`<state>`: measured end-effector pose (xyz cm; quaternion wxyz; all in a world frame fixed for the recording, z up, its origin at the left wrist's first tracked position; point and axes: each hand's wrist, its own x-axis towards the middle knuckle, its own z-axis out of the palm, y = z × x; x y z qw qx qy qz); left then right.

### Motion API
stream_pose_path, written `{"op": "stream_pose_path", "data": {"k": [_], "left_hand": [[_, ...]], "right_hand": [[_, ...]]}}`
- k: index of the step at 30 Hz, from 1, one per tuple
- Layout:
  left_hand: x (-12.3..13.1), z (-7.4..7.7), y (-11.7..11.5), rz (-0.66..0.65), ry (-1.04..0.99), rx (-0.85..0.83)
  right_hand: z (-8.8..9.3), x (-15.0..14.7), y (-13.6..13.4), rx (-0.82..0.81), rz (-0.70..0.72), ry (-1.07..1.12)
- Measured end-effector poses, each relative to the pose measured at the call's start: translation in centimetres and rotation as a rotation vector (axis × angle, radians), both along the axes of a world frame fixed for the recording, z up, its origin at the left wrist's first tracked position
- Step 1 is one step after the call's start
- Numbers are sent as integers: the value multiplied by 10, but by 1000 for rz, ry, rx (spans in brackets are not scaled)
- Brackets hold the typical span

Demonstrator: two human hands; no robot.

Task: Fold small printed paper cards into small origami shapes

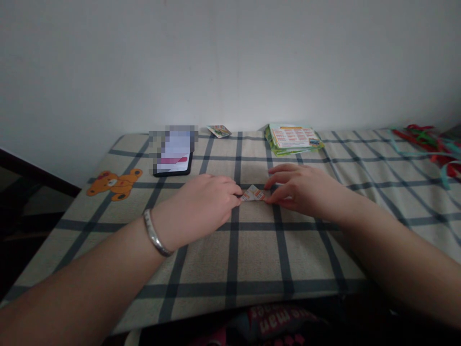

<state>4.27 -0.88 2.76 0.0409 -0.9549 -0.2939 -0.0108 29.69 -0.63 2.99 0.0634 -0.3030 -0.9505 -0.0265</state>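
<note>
A small folded piece of printed paper (254, 193), roughly triangular with its point away from me, lies on the checked tablecloth (205, 274). My left hand (211, 199), with a silver bangle at the wrist, holds the paper's left corner between closed fingertips. At the right corner, the thumb and a finger of my right hand (300, 190) pinch the paper, while another finger stretches out above it. Part of each corner is hidden under the fingertips.
Behind the left hand lies a phone (175, 158) with its screen lit. A bear cutout (115, 184) is at the left edge. Near the wall are a small folded paper (219, 131) and a stack of printed leaflets (293, 138). Coloured ribbons (428, 139) sit far right.
</note>
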Motion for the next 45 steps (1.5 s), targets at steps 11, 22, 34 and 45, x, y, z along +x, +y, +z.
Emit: {"op": "stream_pose_path", "data": {"k": [11,22,34,45], "left_hand": [[-6,0,11,-67,-14,-42],[1,-6,6,-37,-71,-2],[3,-17,17,-58,-229,-61],[14,-27,9,99,-302,-29]], "right_hand": [[6,3,-1,-82,-40,-15],[-5,-3,2,-148,-23,101],[-16,-23,0,22,-135,85],[-19,-25,-3,67,-140,57]]}}
